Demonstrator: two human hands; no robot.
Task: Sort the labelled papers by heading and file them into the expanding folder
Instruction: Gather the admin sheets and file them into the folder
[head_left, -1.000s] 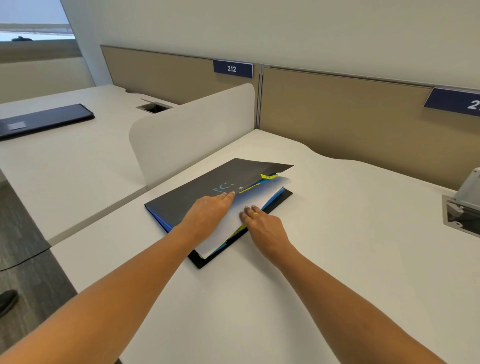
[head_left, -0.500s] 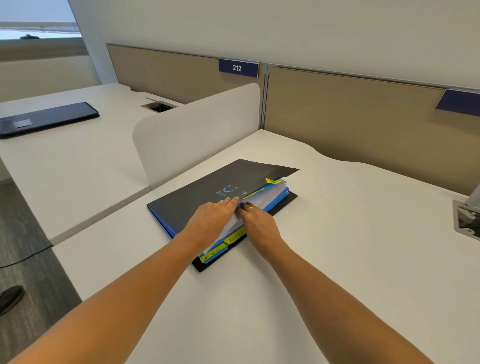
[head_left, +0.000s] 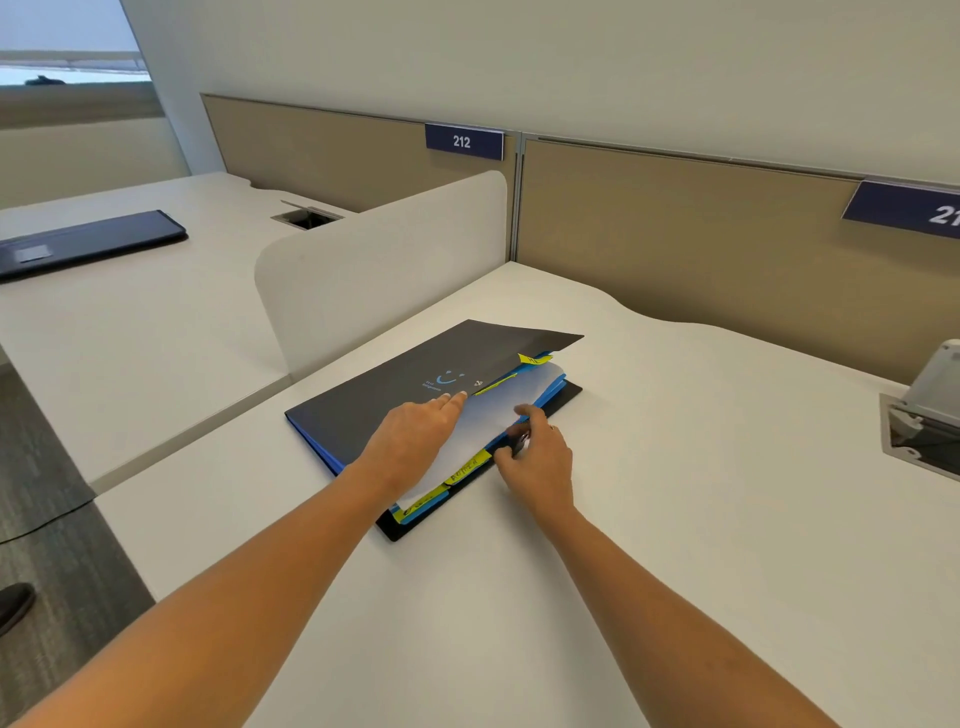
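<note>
The expanding folder (head_left: 374, 410) lies flat and slantwise on the white worktop (head_left: 701, 467), nearer its left edge than its right, well short of the back edge; its blue spine faces the left edge and its open side faces right; the dark cover is lifted a little at the far corner, showing blue dividers and yellow tabs (head_left: 535, 358) beneath; a white paper (head_left: 498, 415) lies in the open side, under the cover; more yellow labels (head_left: 467, 466) with handwriting too small to read stick out along the near edge of the folder; the left hand (head_left: 415, 441) rests flat, fingers straight and together, across the cover and the sheet, fingertips at the cover's edge; the right hand (head_left: 543, 457) pinches the folder's open edge, thumb on top of the paper and fingers curled below, though blur hides which layers it holds; a curved white screen (head_left: 384, 270) stands along the left edge; a blue sign (head_left: 464, 141) reading 212 sits on the tan panel behind; a grey fitting (head_left: 924, 415) sits at the right edge
</note>
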